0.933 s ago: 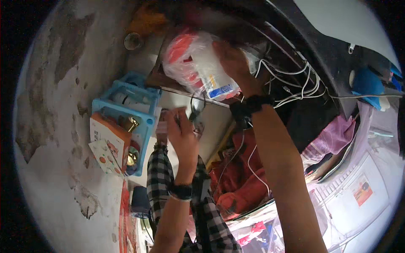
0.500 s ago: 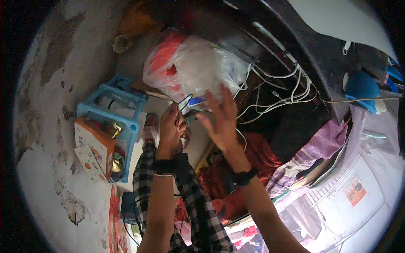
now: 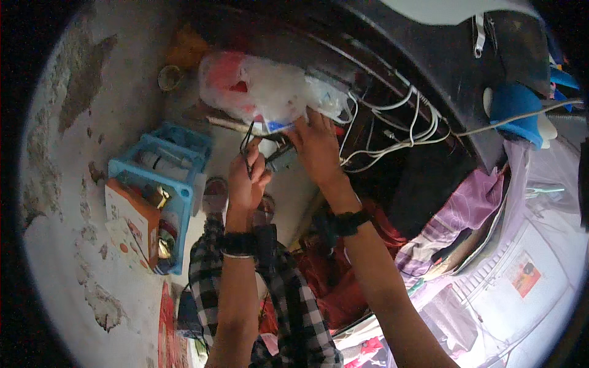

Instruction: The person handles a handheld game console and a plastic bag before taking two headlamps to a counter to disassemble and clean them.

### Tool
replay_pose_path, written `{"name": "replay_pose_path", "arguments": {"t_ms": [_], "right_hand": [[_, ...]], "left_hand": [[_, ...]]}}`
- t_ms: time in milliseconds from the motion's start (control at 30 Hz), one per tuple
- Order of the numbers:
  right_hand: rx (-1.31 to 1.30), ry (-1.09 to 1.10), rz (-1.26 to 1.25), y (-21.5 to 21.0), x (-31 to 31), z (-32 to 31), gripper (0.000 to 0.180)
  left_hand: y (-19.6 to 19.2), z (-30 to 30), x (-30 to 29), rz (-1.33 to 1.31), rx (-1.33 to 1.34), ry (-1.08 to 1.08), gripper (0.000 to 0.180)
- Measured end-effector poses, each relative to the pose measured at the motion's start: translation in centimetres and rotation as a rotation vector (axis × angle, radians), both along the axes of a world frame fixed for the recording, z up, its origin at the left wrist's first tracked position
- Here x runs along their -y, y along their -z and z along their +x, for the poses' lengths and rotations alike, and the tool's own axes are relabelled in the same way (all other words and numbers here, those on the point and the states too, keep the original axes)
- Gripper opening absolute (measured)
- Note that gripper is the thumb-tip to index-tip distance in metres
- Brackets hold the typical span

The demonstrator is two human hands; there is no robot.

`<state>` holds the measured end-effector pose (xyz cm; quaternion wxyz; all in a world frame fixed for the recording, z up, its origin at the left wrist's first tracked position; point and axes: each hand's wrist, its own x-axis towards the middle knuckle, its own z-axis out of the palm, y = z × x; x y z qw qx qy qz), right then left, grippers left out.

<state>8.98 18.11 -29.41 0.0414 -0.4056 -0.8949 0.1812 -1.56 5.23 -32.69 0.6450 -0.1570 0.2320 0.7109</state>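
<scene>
Under the clear plastic bag (image 3: 264, 92), which lies across a dark shelf with red and white things showing through it, I see both hands raised to a small knot of dark wire (image 3: 250, 138) and a grey block (image 3: 283, 158) just below the bag's lower edge. My left hand (image 3: 245, 181) is curled closed, pinching the wire loop between thumb and fingers so it hangs free of the bag. My right hand (image 3: 319, 144) reaches up to the bag's underside, fingers spread and touching it; whether it grips anything there I cannot tell, since the fingertips are hidden against the plastic. I judge the bag is propped like this to keep it off the wire work. Right of the bag, a bundle of white cables (image 3: 399, 126) loops down close beside my right wrist, leaving little room on that side. Left of and below the bag stands a blue crate (image 3: 184, 196) with small boxes and tins, well apart from my left hand, with a peeling pale wall (image 3: 67, 122) beyond it. Below the bag, between my forearms, is the most open room.
</scene>
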Motion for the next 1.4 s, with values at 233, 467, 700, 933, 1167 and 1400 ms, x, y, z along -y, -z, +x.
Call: {"name": "replay_pose_path", "arguments": {"t_ms": [233,467,700,933,1167,1400], "right_hand": [[-0.224,0.25,-0.137,-4.0,4.7,3.1,0.041],[-0.308,0.445,-0.536,-12.1,17.0,7.8,0.033],[-0.34,0.507,-0.772,-22.9,23.9,10.4,0.022],[-0.228,0.603,-0.816,-31.7,31.7,16.3,0.019],[-0.259,1.03,-0.665,-38.9,41.1,19.4,0.018],[-0.189,1.149,-0.63,-42.3,53.2,17.3,0.022]], "left_hand": [[-0.2,0.1,-0.4,-0.164,-0.061,0.021,0.026],[-3.6,-0.3,3.1,-0.209,-0.632,0.38,0.039],[-17.7,1.1,5.2,-0.339,-0.289,0.349,0.031],[-27.5,2.1,10.9,-0.268,-0.296,0.582,0.03],[-34.9,2.9,12.5,-0.077,-0.392,0.832,0.038],[-39.1,6.2,14.4,-0.041,-0.498,1.176,0.04]]}}
